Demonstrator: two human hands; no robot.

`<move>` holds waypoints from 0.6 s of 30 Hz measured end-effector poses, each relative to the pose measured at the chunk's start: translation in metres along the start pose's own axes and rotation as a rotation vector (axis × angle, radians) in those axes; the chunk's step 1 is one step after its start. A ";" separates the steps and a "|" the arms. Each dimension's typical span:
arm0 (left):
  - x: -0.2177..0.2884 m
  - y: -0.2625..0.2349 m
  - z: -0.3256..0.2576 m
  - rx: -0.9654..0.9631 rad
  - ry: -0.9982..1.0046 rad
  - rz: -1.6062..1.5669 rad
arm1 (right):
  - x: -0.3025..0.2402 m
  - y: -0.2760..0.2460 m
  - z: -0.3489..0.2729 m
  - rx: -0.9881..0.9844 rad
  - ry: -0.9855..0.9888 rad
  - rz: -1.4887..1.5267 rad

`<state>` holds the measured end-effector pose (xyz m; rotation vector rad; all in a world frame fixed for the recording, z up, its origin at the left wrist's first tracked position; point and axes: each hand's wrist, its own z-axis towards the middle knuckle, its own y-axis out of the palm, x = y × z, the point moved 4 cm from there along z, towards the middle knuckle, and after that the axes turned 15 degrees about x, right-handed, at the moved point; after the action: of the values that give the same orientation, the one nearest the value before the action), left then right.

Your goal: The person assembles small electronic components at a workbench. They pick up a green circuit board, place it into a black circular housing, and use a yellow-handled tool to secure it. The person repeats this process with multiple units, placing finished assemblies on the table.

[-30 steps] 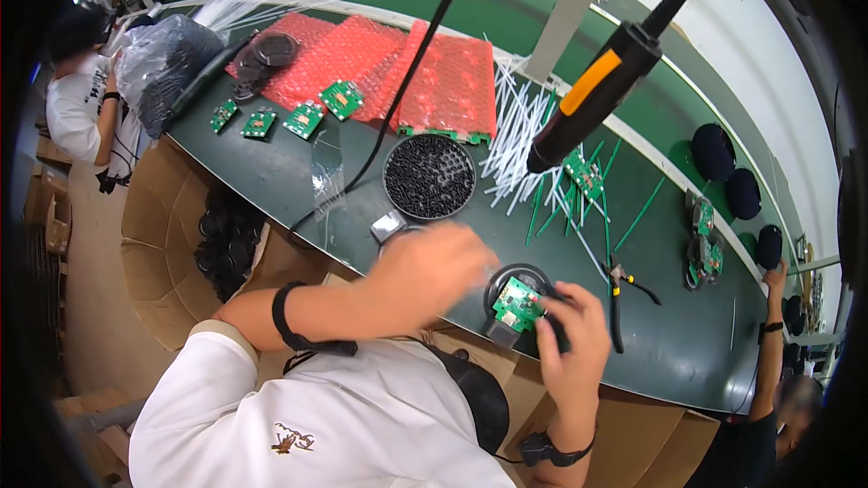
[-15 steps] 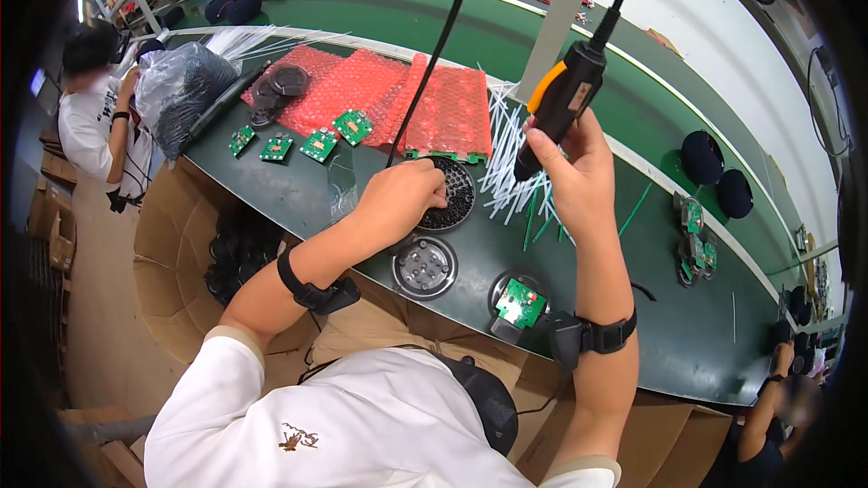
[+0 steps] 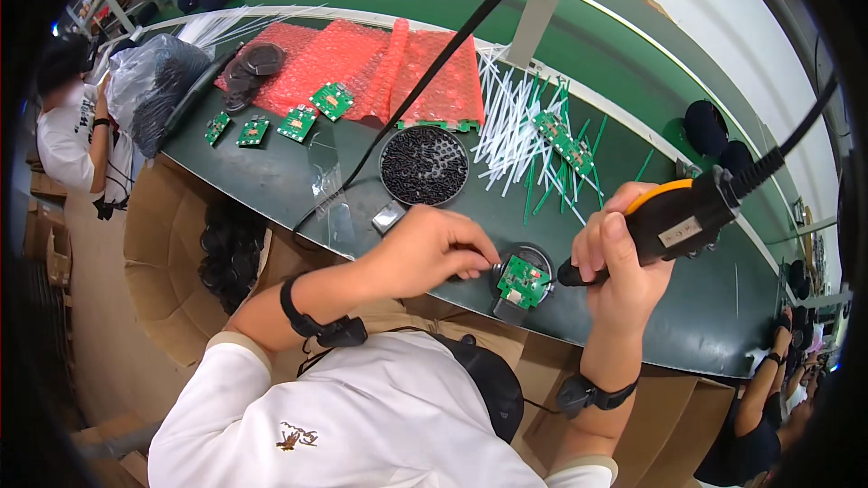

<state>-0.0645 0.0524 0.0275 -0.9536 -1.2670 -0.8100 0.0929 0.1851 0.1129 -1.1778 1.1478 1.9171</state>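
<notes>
Your green circuit board (image 3: 524,281) lies over a round black housing (image 3: 532,251) on the dark-green surface (image 3: 705,307), seemingly mid-fastening, your right hand (image 3: 624,262) clamped around a black-and-orange power screwdriver (image 3: 674,221), your left hand (image 3: 434,251) curled nearby, its grip unclear, and four loose green boards (image 3: 297,123) lying unhoused farther left.

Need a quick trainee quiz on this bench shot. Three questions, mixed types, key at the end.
1. Who holds the black-and-orange screwdriver? A: left hand alone; B: right hand alone; C: both hands.
2. True or false: the round dish of small black pieces stands to the left of the white sticks.
3. Fill in: the screwdriver's tip is nearest to a green ____.

Key:
1. B, the right hand
2. True
3. circuit board
</notes>
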 end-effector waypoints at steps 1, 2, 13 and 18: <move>-0.003 0.009 -0.001 0.013 -0.027 0.030 | -0.001 0.000 -0.003 0.006 -0.012 -0.003; -0.002 0.015 -0.001 0.047 0.092 0.072 | -0.002 0.000 -0.005 0.024 -0.023 -0.007; -0.002 0.035 0.001 0.126 0.266 0.154 | -0.002 0.019 -0.017 0.094 -0.132 -0.004; -0.002 0.034 -0.001 0.117 0.265 0.180 | 0.001 0.021 -0.018 0.097 -0.122 0.010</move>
<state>-0.0342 0.0654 0.0210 -0.8233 -0.9738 -0.6881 0.0821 0.1598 0.1150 -0.9916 1.1692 1.8905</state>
